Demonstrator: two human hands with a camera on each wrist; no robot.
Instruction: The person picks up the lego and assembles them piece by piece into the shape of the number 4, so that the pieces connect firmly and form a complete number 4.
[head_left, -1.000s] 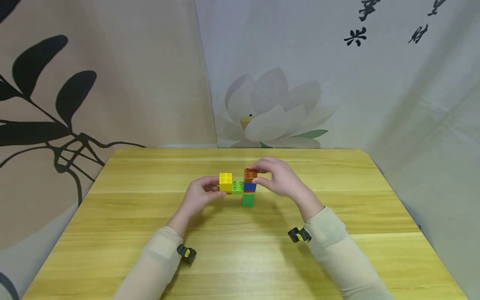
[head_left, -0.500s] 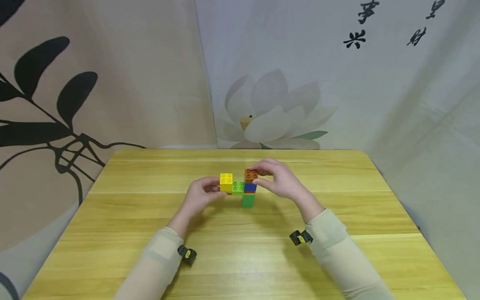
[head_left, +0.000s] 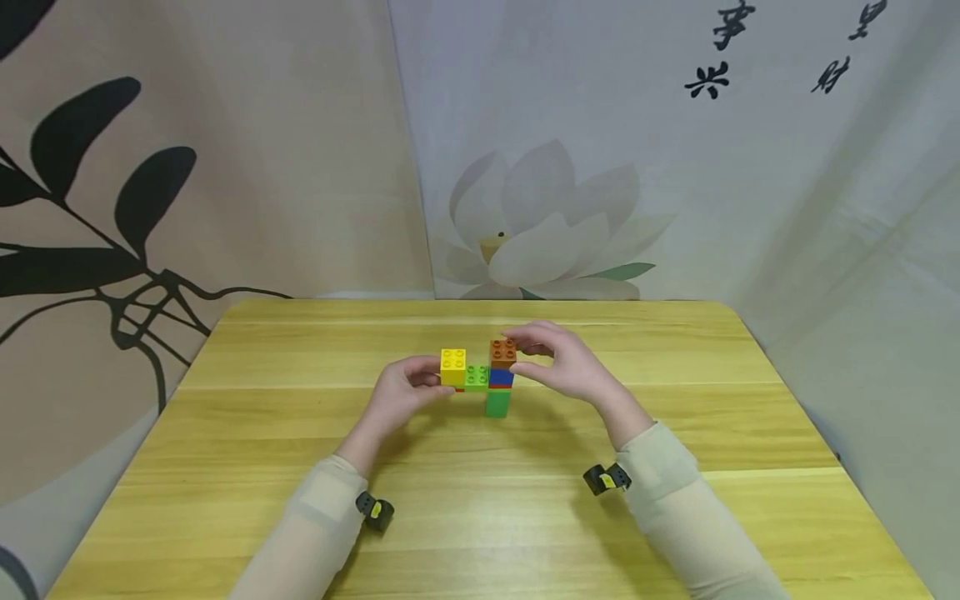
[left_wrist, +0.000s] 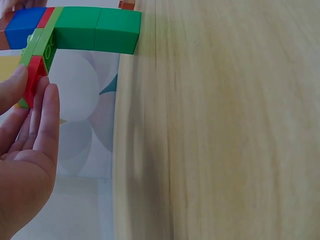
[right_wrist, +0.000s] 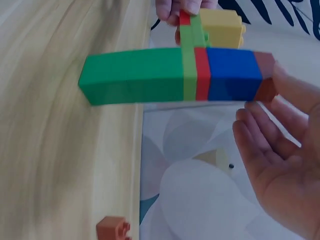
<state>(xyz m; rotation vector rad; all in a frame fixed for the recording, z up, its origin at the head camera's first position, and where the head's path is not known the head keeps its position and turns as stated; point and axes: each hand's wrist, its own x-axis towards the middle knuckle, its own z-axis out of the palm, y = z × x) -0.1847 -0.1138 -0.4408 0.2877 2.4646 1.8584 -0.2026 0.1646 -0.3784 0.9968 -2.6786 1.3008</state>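
A toy-brick build stands upright on the table. Its tower has green bricks [right_wrist: 132, 76] below, then a lime piece [head_left: 476, 377], a thin red piece [right_wrist: 202, 74], a blue brick [head_left: 501, 378] and a brown brick [head_left: 503, 353] on top. Leftward the lime piece reaches out as an arm, with a yellow brick [head_left: 453, 367] on it and a red piece [left_wrist: 34, 75] beneath. My left hand [head_left: 401, 392] pinches this arm's end between thumb and fingers. At the tower's top, my right hand [head_left: 566, 367] holds the brown brick by thumb and fingertips.
A loose orange-brown brick [right_wrist: 111, 228] lies on the wooden table [head_left: 480, 517] behind the tower, near the far edge. Beyond that edge hangs a printed cloth [head_left: 555, 225]. Both wrists wear small black cameras.
My right wrist has drifted slightly right and toward me, its thumb still at the brown brick. The left hand and the build stay in place.
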